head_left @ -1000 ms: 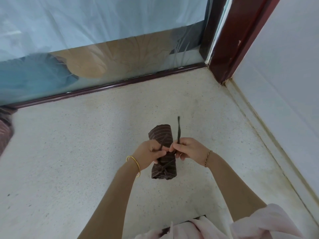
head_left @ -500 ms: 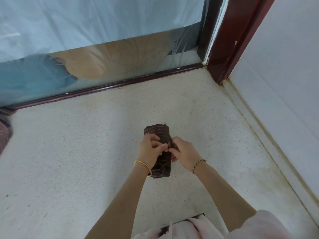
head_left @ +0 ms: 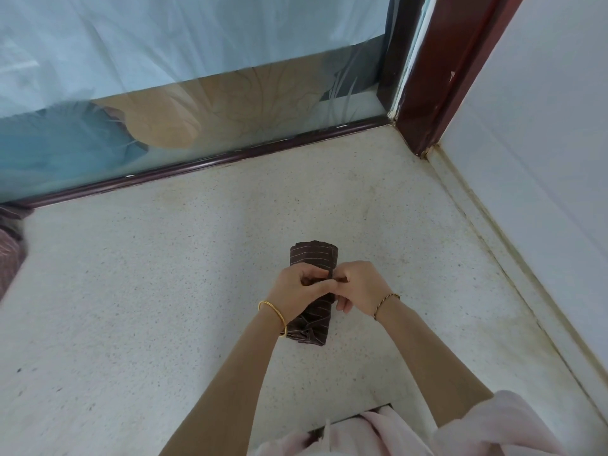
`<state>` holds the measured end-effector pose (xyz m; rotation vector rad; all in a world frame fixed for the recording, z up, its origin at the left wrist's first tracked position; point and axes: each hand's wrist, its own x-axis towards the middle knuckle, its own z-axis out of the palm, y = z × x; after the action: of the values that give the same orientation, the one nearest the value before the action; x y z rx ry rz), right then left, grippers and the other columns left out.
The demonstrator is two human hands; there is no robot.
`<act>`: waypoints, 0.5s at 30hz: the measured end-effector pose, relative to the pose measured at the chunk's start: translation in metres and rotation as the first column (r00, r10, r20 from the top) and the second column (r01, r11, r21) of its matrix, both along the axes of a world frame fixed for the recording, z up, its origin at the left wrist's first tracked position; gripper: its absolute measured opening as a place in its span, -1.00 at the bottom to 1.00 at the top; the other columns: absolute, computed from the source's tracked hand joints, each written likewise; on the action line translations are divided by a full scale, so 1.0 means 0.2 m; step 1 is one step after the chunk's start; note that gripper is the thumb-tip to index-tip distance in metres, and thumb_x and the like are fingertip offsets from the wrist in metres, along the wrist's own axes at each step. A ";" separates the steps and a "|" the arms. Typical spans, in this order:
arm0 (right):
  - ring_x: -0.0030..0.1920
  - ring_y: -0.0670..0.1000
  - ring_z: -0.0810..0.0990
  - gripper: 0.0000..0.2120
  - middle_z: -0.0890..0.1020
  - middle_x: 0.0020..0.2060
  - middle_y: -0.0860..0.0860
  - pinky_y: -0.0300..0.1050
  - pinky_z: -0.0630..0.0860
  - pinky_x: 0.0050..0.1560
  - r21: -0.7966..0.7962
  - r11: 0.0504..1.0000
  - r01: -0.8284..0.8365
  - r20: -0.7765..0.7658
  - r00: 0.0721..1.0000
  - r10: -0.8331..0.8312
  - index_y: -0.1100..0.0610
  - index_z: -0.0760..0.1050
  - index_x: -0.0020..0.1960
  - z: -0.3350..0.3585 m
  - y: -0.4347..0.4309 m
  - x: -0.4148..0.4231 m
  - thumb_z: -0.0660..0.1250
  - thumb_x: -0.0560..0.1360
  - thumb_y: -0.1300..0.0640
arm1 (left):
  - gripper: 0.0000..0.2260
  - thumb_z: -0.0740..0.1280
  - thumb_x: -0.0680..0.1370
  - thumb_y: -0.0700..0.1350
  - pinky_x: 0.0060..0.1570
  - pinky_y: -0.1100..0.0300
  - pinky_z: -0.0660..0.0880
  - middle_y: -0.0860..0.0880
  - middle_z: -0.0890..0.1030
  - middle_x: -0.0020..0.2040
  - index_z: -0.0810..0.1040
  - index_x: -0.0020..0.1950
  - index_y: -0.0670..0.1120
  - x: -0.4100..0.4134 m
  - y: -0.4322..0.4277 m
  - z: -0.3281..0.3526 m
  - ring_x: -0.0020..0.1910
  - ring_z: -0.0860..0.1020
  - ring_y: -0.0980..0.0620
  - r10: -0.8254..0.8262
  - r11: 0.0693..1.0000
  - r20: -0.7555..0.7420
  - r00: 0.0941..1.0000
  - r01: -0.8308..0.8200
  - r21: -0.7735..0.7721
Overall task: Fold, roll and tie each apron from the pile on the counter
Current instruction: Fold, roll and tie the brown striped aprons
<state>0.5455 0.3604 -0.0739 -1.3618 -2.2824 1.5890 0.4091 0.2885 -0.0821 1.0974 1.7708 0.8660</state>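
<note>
- Cloth (head_left: 10, 255), reddish and striped, lies at the far left edge of the counter (head_left: 131, 307), well apart from the work. It is probably the pile, though too little shows to be sure.
- Left hand (head_left: 296, 287) rests over the left side of the roll's middle, its fingers curled and pinching the tie (head_left: 330, 274).
- Apron (head_left: 314, 256) is a tight, dark, striped roll lying on the counter straight ahead. Its long axis runs almost directly away from the person, and both ends stick out past the hands.
- Right hand (head_left: 358, 287) mirrors the other from the right flank. Thumb and forefinger pinch the tie where the two hands meet, and the lower fingers curl loosely beside the roll.
- Both hands are equally near, meeting at mid-length with the tie crossing the roll's axis. Tightening will likely call for an even pull outward to left and right, across that axis, or the roll may twist or loosen.
- Wall (head_left: 543, 159) stands well apart on the right.
</note>
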 end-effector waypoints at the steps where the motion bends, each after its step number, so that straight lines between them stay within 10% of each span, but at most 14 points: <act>1: -0.51 -0.11 0.55 -0.79 0.60 -0.44 0.07 -0.28 0.55 -0.38 0.017 1.000 -0.022 0.015 1.000 0.022 0.08 0.49 -0.28 0.00 0.00 0.00 0.33 0.52 0.08 | -0.88 0.46 0.43 -0.02 -0.21 0.45 0.45 0.17 0.59 -0.20 0.63 -0.08 0.01 0.01 0.00 0.00 -0.22 0.53 0.27 0.030 0.999 -0.012 0.999 -0.030 0.012; 9: -0.48 -0.09 0.51 -0.73 0.57 -0.42 0.06 -0.23 0.47 -0.43 0.054 0.998 0.045 -0.030 0.999 -0.043 0.29 0.51 -0.22 -0.01 -0.02 0.01 0.41 0.45 0.07 | -0.77 0.39 0.49 -0.08 -0.31 0.17 0.40 -0.03 0.47 -0.37 0.56 -0.28 -0.21 0.04 0.02 -0.02 -0.37 0.42 0.08 0.088 0.996 0.002 0.996 -0.088 0.013; 15: -0.40 0.06 0.61 -0.89 0.63 -0.36 0.15 -0.07 0.60 -0.34 -0.227 0.948 0.223 -0.217 0.937 -0.272 0.24 0.45 -0.04 -0.01 0.01 0.04 0.36 0.49 0.24 | -0.82 0.34 0.53 -0.13 -0.31 0.27 0.41 0.06 0.50 -0.38 0.55 -0.28 -0.08 0.03 0.03 -0.01 -0.36 0.43 0.13 0.194 0.980 0.116 0.974 -0.198 0.027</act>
<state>0.5536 0.3619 -0.0764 -1.3401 -1.7734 1.8190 0.4160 0.2953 -0.0839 0.8888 1.7953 1.0640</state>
